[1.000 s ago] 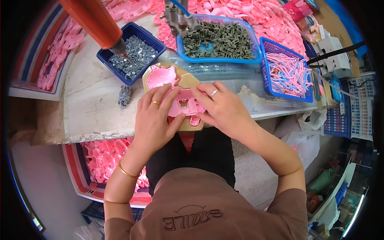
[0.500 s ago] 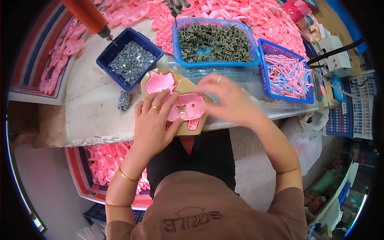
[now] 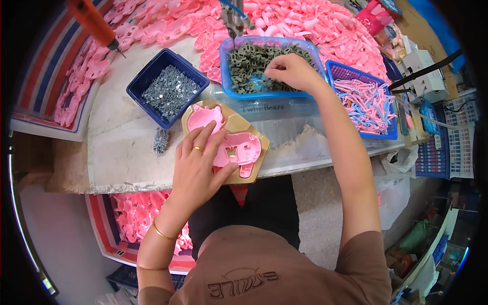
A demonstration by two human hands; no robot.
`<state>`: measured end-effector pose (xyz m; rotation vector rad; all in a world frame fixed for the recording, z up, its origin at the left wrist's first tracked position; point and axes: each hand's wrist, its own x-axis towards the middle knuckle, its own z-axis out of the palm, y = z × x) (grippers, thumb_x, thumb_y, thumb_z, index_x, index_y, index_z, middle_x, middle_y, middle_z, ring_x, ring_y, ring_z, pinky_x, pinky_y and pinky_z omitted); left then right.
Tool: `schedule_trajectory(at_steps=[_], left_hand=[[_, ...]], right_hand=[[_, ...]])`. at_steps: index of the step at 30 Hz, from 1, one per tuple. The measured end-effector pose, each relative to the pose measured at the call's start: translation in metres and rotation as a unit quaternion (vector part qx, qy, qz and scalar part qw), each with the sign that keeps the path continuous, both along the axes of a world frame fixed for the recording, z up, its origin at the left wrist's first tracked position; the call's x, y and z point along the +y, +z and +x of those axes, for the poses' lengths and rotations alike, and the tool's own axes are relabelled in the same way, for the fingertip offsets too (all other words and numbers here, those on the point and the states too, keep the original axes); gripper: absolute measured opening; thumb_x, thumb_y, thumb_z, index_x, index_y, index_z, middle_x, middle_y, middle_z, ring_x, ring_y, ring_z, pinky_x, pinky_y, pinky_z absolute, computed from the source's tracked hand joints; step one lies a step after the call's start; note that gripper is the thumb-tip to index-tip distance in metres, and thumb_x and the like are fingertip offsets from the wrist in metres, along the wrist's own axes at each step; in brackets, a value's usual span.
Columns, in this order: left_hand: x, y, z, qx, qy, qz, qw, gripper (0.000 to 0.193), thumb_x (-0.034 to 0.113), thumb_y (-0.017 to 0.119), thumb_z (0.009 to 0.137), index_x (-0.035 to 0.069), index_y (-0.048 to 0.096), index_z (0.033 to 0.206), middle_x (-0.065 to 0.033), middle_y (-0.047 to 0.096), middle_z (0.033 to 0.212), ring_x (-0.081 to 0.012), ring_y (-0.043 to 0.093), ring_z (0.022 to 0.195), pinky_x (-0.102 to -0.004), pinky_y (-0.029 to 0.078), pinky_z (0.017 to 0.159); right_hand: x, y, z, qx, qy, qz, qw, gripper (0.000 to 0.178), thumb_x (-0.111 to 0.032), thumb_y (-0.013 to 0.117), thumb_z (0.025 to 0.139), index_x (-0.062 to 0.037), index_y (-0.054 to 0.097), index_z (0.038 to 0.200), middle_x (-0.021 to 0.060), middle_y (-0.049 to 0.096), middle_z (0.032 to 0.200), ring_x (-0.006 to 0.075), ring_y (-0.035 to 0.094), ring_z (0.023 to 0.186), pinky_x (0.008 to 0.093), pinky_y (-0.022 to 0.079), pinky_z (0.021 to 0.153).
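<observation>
My left hand (image 3: pixel 195 165) lies with spread fingers over the left part of a pink animal-shaped plastic shell (image 3: pixel 248 145), touching it. The shell sits hollow side up in a tan fixture block (image 3: pixel 236 121) at the table's front edge; my fingers cover part of it. Over the blue plastic tray (image 3: pixel 274 95), my right hand (image 3: pixel 295 73) reaches into the heap of small dark grey-green parts (image 3: pixel 246 58). Its fingers are curled and pinched together; what is between them, if anything, is hidden.
A dark blue bin of screws (image 3: pixel 170 91) stands left of the fixture, a screw-covered clump (image 3: pixel 161 141) beside it. An orange power screwdriver (image 3: pixel 91 23) hangs upper left. A blue basket (image 3: pixel 378 133) of pink and blue pieces is at right. Pink parts (image 3: pixel 315 20) pile up behind.
My right hand has moved from beside the shell up and away to the grey-green parts in the tray. My left hand stays on the shell. The view has shifted slightly.
</observation>
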<state>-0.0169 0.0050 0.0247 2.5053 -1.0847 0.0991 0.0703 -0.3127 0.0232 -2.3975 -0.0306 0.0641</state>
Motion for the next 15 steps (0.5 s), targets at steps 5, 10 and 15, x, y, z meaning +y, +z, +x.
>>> schedule_trajectory(at_steps=[5,10,15], left_hand=[[-0.02,0.003,0.014,0.028,-0.028,-0.093,0.995,0.055,0.026,0.071,0.085,0.006,0.054,0.134,-0.017,0.052,0.139,-0.0373,0.048,0.124,-0.0461,0.039,0.104],[-0.059,0.019,0.018,0.211,-0.005,-0.215,0.954,0.044,0.014,0.068,0.089,0.002,0.056,0.13,-0.0169,0.066,0.113,-0.0299,0.065,0.1,-0.038,0.051,0.087],[-0.06,0.004,0.014,0.344,0.022,-0.284,0.895,0.028,0.008,0.068,0.091,-0.001,0.066,0.117,-0.0075,0.071,0.092,-0.0124,0.069,0.081,-0.0258,0.055,0.073]], right_hand=[[-0.001,0.022,-0.028,0.048,-0.026,0.102,0.993,0.02,-0.02,0.069,0.089,-0.0012,0.071,0.092,-0.0001,0.066,0.078,0.0086,0.058,0.072,0.0256,0.048,0.066],[0.048,0.038,-0.076,0.034,0.078,0.188,0.978,0.018,-0.018,0.069,0.089,-0.0005,0.071,0.093,0.0026,0.068,0.081,0.0081,0.06,0.075,0.0263,0.049,0.07],[0.018,0.041,-0.118,0.01,-0.023,0.22,0.975,0.017,-0.017,0.068,0.091,-0.0011,0.071,0.097,0.003,0.068,0.082,0.0085,0.062,0.076,0.0257,0.05,0.07]])
